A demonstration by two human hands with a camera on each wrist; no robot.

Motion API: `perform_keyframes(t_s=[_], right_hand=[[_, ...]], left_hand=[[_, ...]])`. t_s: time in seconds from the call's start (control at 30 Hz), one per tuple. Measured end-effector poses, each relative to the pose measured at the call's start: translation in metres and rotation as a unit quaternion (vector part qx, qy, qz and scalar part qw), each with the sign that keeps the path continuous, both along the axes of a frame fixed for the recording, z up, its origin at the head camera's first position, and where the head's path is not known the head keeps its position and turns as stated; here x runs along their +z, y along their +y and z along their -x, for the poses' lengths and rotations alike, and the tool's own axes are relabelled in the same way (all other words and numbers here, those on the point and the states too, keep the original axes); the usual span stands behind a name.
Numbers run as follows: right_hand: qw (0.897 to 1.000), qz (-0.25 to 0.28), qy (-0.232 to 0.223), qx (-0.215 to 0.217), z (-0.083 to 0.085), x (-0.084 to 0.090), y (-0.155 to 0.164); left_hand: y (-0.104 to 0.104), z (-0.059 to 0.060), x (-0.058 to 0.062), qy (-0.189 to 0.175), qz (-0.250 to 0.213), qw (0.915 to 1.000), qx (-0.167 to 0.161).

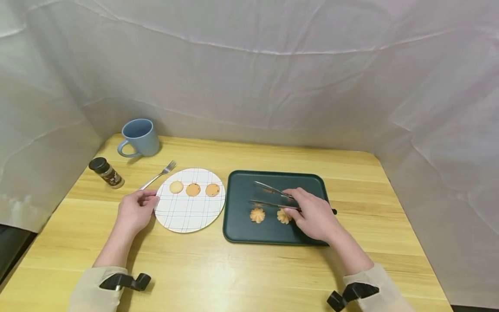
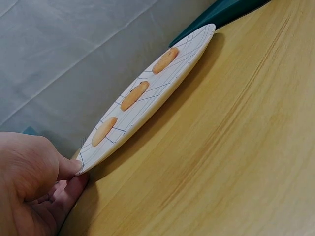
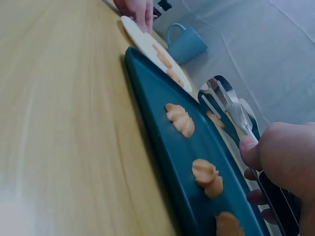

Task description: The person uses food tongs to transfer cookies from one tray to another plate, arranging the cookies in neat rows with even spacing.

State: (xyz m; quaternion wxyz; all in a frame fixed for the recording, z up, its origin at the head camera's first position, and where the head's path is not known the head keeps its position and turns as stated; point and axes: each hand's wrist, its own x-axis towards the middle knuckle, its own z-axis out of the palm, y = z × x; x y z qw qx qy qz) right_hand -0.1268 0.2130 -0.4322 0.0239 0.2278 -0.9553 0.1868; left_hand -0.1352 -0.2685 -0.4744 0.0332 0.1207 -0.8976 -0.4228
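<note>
Right hand (image 1: 315, 215) grips the tongs (image 1: 273, 197) over the dark tray (image 1: 238, 225), beside two piped cookies (image 1: 257, 215). Left hand (image 1: 135, 211) pinches the plate (image 1: 187, 216) rim. Risk: tong pressure may crumble a cookie.

A blue mug (image 1: 140, 137) stands at the table's (image 1: 241, 268) far left corner, a dark-capped jar (image 1: 106, 172), perhaps spice, near it, a fork (image 1: 159, 175) alongside
</note>
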Motion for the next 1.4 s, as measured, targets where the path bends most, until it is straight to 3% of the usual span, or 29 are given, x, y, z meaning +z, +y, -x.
perform_keyframes(t_s=[0.3,0.63,1.4], right_hand=[[0.999,-0.031,0.007,0.008,-0.016,-0.004,0.01],[1.0,-0.016,-0.016,0.022,-0.029,0.006,0.019],[0.997,-0.049,-0.006,0.053,-0.02,-0.012,0.013]], left_hand=[[-0.001,0.001,-0.001,0.003,0.001,1.0,-0.001],[0.002,0.002,0.002,0.01,0.004,0.9999,-0.007],[-0.002,0.001,-0.002,0.007,0.004,1.0,-0.005]])
